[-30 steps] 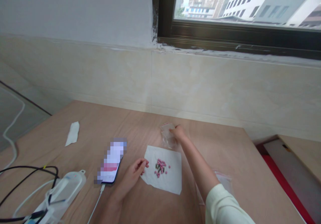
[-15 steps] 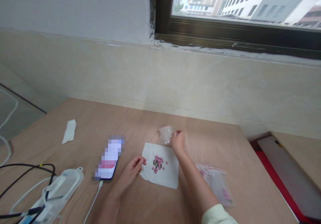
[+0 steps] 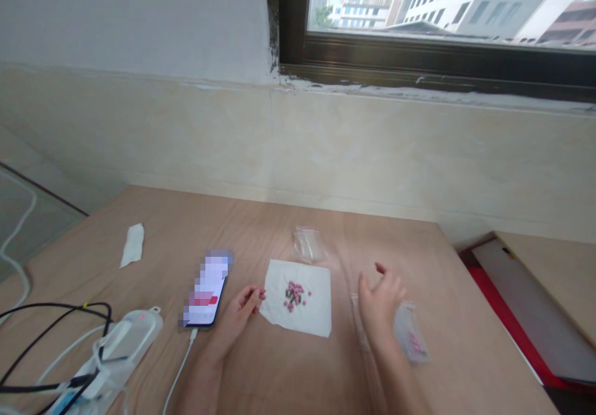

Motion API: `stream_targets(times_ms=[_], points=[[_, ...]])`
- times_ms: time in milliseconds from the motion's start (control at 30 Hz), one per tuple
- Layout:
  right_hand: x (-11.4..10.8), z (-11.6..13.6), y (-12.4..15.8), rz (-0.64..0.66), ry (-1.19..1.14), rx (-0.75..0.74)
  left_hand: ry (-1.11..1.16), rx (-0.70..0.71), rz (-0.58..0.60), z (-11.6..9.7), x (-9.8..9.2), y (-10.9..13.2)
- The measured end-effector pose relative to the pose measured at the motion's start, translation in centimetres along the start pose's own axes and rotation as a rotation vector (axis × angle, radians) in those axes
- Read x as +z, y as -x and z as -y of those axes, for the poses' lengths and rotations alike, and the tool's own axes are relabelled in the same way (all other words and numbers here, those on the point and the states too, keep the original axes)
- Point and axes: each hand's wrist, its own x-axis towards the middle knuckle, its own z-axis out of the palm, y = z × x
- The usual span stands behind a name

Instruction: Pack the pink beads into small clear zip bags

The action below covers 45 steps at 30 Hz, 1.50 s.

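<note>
"Pink pieces (image 3: 292, 285), small and round, lie in a loose heap with a few dark pieces (image 3: 298, 300), near the middle of a white sheet (image 3: 318, 317) on a wooden table (image 3: 274, 374)."

"Where are the hands?"

"The left hand (image 3: 248, 302) is at the sheet's left edge, fingers curled with the thumb against them; I cannot tell whether it pinches anything. The right hand (image 3: 383, 296) is right of the sheet, thumb and fingers apart, nothing visible between them. Just beside it, partly hidden by it, is a see-through bag (image 3: 413, 333) with pink bits inside. A clear bag (image 3: 310, 245) lies just beyond the sheet's far edge."

"How would the pieces handle?"

"Light and probably hard, I judge, and the round ones may roll if nudged. Thumb tip and fingertip across the widest part seems the best hold, one at a time. The strays at the heap's right look easiest to reach."

"And what they rest on?"

"The sheet looks thin and soft, like tissue, so a tug could crease it or tip the heap; steady it flat at a corner. Both bags look limp and slippery, best held by a top edge."
</note>
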Motion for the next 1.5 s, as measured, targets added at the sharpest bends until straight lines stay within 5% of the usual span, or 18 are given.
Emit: stream_targets(times_ms=[100, 267, 433, 633, 867, 1067, 1267, 1400, 1500], points=[[-2.2, -4.7, 1.7, 0.082, 0.197, 0.139, 0.007, -0.007, 0.007, 0.0, 0.2, 0.3], [-3.6, -8.7, 3.1, 0.375, 0.048, 0.263, -0.025, -0.014, 0.029, -1.2, 0.9, 1.7], [-4.8, -9.6, 2.9, 0.391, -0.067, 0.263, -0.021, 0.025, 0.035, -1.5, 0.9, 2.9], [-5.9, -9.6, 2.6, 0.257, 0.022, 0.256, -0.029, 0.042, 0.026, -1.8, 1.0, 3.3], [-7.2, -9.1, 2.4, 0.330, -0.058, 0.308, -0.046, 0.077, 0.060, -1.7, 1.1, 2.7], [-9.7, -5.3, 2.1, 0.139, -0.266, 0.309, -0.060, 0.095, 0.098, -3.7, 2.1, 2.3], [-6.3, 2.4, 4.9, 0.668, -0.648, -0.132, -0.078, 0.232, 0.330, -6.3, 4.7, 3.2], [-3.8, 4.4, 6.6, 0.767, -0.678, -0.174, -0.101, 0.206, 0.346, -5.8, 4.6, 3.8], [-3.3, 4.7, 7.3, 0.705, -0.686, -0.163, -0.094, 0.170, 0.311, -5.4, 3.7, 4.1]])
